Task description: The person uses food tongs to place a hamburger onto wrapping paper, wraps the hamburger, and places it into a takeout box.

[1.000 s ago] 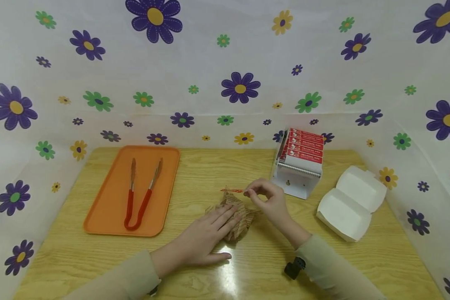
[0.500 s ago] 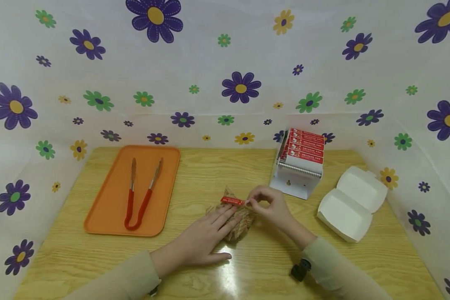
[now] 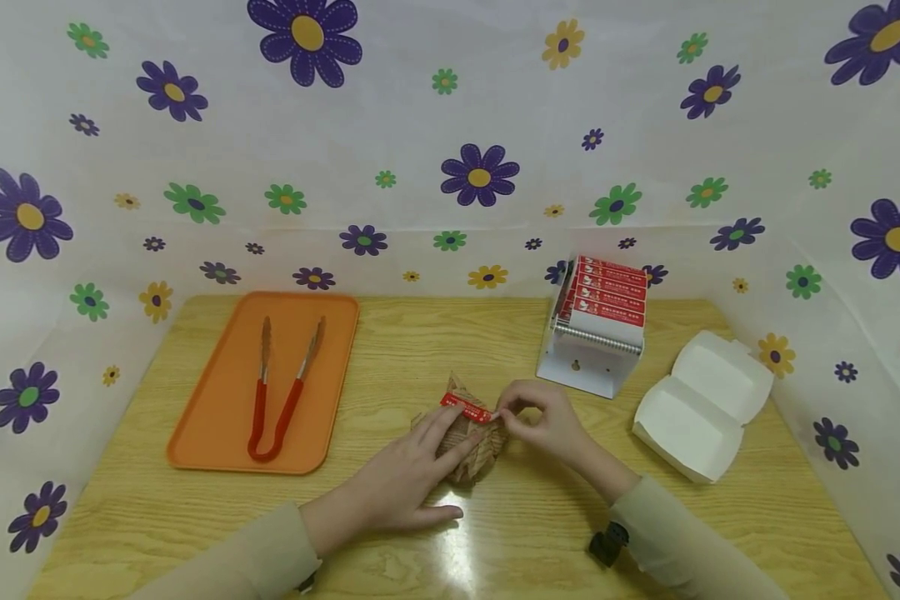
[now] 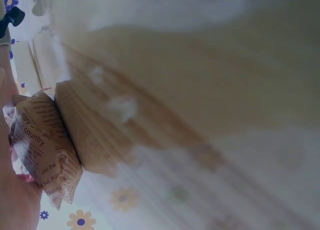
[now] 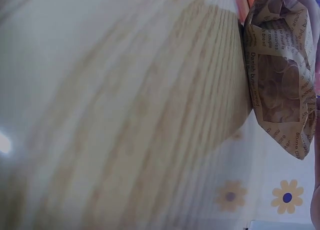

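A bundle wrapped in brown printed paper (image 3: 474, 454) lies mid-table. My left hand (image 3: 450, 433) rests on its near left side with fingers laid flat over the paper. My right hand (image 3: 504, 414) pinches one end of a red sticker strip (image 3: 465, 407), which lies across the bundle's top. The left wrist view shows the wrapped bundle (image 4: 42, 150) from the side, on the wood. In the right wrist view the bundle (image 5: 280, 74) fills the upper right, its folds gathered at the top.
A white dispenser (image 3: 596, 354) loaded with red stickers stands behind my right hand. An open white clamshell box (image 3: 701, 404) sits at the right. An orange tray (image 3: 217, 417) at the left holds red-handled tongs (image 3: 281, 387). Flowered sheets wall in the table (image 3: 495, 533).
My right hand has brought the red sticker down from above the bundle onto its top. My left hand has stayed on the bundle.
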`<state>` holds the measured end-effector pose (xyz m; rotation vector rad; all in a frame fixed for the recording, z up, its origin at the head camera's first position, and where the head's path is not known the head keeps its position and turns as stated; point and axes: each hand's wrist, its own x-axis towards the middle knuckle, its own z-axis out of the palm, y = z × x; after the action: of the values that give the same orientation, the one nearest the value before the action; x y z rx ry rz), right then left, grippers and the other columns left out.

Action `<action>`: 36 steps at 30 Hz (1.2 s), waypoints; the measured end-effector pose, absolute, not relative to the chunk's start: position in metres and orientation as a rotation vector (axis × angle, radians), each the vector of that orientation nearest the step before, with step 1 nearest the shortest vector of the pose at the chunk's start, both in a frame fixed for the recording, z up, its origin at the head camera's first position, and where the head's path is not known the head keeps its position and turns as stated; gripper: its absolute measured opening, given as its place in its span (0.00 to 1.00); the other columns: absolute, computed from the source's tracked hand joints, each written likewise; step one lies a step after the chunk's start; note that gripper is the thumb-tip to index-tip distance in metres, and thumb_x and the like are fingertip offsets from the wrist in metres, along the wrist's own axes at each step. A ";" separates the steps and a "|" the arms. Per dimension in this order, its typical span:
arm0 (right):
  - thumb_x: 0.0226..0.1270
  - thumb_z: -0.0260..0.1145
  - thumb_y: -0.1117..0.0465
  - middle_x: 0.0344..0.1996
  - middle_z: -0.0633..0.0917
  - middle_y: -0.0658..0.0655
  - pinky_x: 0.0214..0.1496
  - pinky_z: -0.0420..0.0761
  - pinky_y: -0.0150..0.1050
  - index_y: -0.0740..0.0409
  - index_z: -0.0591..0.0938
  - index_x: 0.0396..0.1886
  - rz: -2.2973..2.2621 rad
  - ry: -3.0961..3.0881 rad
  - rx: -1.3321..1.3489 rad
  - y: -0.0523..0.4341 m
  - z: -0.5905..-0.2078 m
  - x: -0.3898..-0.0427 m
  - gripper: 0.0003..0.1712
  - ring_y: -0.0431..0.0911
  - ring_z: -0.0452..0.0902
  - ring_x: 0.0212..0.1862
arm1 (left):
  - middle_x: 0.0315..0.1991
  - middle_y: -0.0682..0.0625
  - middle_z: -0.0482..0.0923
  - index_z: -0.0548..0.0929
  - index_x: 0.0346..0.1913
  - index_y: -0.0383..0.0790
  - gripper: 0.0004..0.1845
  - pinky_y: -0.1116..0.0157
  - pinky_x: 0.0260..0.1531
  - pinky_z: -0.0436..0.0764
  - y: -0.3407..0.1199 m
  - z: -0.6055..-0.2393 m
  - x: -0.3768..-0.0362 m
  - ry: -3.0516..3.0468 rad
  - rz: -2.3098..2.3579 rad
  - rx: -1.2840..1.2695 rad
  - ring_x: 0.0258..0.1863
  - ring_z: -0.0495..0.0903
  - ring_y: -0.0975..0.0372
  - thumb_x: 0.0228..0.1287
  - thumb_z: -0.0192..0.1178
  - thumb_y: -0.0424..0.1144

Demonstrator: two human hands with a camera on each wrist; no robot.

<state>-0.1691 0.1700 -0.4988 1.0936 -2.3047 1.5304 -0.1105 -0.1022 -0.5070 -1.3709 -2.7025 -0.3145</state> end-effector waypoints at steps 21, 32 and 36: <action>0.64 0.68 0.63 0.44 0.92 0.55 0.51 0.88 0.42 0.56 0.89 0.35 0.599 -2.093 1.514 0.182 -0.496 -0.171 0.05 0.48 0.86 0.46 | 0.84 0.35 0.57 0.52 0.87 0.48 0.52 0.48 0.81 0.67 -0.102 -0.502 -0.114 -2.772 -0.272 -1.407 0.84 0.58 0.44 0.71 0.58 0.71; 0.85 0.53 0.50 0.65 0.87 0.58 0.69 0.84 0.50 0.60 0.84 0.66 0.376 -2.279 1.594 0.181 -0.491 -0.153 0.25 0.52 0.85 0.65 | 0.84 0.36 0.57 0.58 0.85 0.41 0.52 0.51 0.82 0.65 -0.103 -0.503 -0.114 -2.724 -0.231 -1.393 0.84 0.59 0.46 0.70 0.57 0.72; 0.75 0.66 0.53 0.69 0.84 0.57 0.73 0.81 0.53 0.60 0.82 0.70 0.312 -2.358 1.596 0.186 -0.491 -0.146 0.28 0.54 0.82 0.69 | 0.83 0.38 0.61 0.60 0.83 0.34 0.53 0.53 0.83 0.63 -0.102 -0.503 -0.115 -2.723 -0.239 -1.357 0.83 0.62 0.48 0.71 0.57 0.71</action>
<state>-0.1457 0.1858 -0.4910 1.5959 -2.3576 0.3122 -0.1151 -0.1016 -0.5030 -1.3575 -2.7228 -0.2385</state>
